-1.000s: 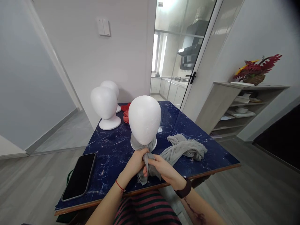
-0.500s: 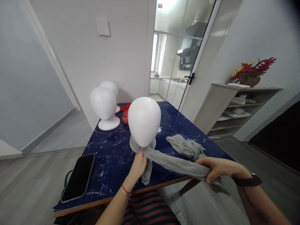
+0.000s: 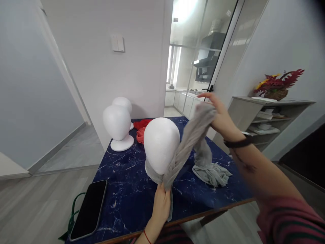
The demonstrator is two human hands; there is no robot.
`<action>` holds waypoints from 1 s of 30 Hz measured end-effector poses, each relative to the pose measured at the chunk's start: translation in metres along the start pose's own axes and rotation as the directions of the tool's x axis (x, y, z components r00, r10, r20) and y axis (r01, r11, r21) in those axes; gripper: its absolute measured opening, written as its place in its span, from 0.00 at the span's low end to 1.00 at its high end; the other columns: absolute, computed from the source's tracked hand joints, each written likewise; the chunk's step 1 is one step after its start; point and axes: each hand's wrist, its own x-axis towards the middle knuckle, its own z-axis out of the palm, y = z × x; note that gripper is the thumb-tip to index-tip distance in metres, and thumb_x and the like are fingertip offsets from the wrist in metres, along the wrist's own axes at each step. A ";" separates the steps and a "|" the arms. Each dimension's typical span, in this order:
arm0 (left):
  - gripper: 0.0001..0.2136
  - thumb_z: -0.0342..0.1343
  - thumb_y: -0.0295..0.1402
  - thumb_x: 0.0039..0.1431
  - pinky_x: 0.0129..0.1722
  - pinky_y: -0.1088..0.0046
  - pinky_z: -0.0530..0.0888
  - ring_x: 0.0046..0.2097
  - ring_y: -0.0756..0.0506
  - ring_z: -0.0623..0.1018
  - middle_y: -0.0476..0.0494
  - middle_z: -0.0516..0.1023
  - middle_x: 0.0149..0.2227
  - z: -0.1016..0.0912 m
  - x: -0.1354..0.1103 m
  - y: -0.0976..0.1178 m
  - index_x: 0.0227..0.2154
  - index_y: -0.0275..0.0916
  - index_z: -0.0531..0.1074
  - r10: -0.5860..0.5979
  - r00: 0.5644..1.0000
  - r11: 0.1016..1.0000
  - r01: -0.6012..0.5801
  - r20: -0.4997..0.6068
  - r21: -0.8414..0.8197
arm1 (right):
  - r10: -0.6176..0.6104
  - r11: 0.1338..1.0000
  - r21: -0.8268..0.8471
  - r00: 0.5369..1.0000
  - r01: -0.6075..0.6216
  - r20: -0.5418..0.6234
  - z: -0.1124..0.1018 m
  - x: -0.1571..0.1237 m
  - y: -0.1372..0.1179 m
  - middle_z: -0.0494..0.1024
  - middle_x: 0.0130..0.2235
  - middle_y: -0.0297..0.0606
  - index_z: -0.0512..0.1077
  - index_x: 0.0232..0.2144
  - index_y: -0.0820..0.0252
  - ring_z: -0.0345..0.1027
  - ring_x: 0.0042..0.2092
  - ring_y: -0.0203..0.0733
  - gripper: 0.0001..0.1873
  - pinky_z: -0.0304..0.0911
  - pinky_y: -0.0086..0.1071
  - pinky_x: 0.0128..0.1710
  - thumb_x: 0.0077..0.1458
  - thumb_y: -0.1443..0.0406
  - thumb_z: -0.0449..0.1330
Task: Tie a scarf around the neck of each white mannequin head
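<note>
A white foam mannequin head stands upright near the middle of the table, with a grey scarf around its neck. Just below the chin, my left hand pinches the scarf together in front of the neck; a short end hangs beneath it. Raised to the right of the head, my right hand grips the long part of the scarf and holds it taut at a slant. From there the cloth drops to a crumpled heap on the tabletop.
Two more foam heads, one at the front and one behind it, stand at the back left. Red cloths lie near them. A phone rests by the left edge of the dark blue marbled table.
My right hand has swung up from low on the right, lifting the long part of the scarf beside the head. My left hand keeps its hold at the neck. The camera view has tilted up slightly.
</note>
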 end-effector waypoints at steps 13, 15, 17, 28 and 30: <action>0.20 0.52 0.49 0.55 0.45 0.66 0.67 0.41 0.40 0.74 0.39 0.78 0.34 0.000 0.001 -0.002 0.30 0.34 0.75 -0.260 0.964 0.958 0.264 0.049 -0.109 | 0.163 0.852 -0.380 0.508 0.361 0.846 0.141 0.155 0.008 0.75 0.36 0.35 0.70 0.48 0.60 0.64 0.32 0.36 0.27 0.57 0.26 0.31 0.42 0.75 0.58; 0.19 0.50 0.48 0.58 0.48 0.66 0.66 0.44 0.40 0.74 0.39 0.78 0.38 -0.002 -0.002 0.007 0.34 0.35 0.75 -0.213 0.974 0.970 0.220 0.075 -0.104 | 0.250 0.848 -0.413 0.435 0.333 0.865 0.145 0.154 0.012 0.76 0.34 0.35 0.73 0.43 0.62 0.64 0.31 0.35 0.21 0.56 0.26 0.29 0.43 0.72 0.57; 0.19 0.48 0.47 0.60 0.53 0.66 0.63 0.49 0.40 0.72 0.39 0.77 0.44 -0.004 -0.005 0.014 0.40 0.36 0.75 -0.183 0.979 0.974 0.193 0.092 -0.121 | 0.323 0.818 -0.473 0.419 0.328 0.849 0.149 0.150 0.013 0.76 0.31 0.37 0.76 0.36 0.65 0.64 0.29 0.35 0.14 0.55 0.26 0.28 0.45 0.70 0.56; 0.24 0.48 0.50 0.58 0.59 0.64 0.60 0.58 0.40 0.67 0.36 0.73 0.52 0.000 0.000 0.006 0.49 0.37 0.68 -0.324 0.896 0.928 0.239 -0.304 -0.284 | 0.405 0.792 -0.598 0.630 0.119 0.662 0.153 0.152 0.057 0.79 0.33 0.45 0.78 0.34 0.69 0.67 0.29 0.36 0.15 0.56 0.25 0.25 0.45 0.70 0.55; 0.24 0.50 0.50 0.57 0.53 0.64 0.67 0.51 0.41 0.74 0.36 0.76 0.47 0.002 0.002 0.007 0.50 0.37 0.67 -0.322 0.899 0.918 0.220 -0.296 -0.331 | 0.442 0.796 -0.604 0.638 0.045 0.631 0.144 0.151 0.073 0.79 0.35 0.42 0.78 0.34 0.67 0.67 0.30 0.36 0.13 0.56 0.25 0.26 0.43 0.69 0.58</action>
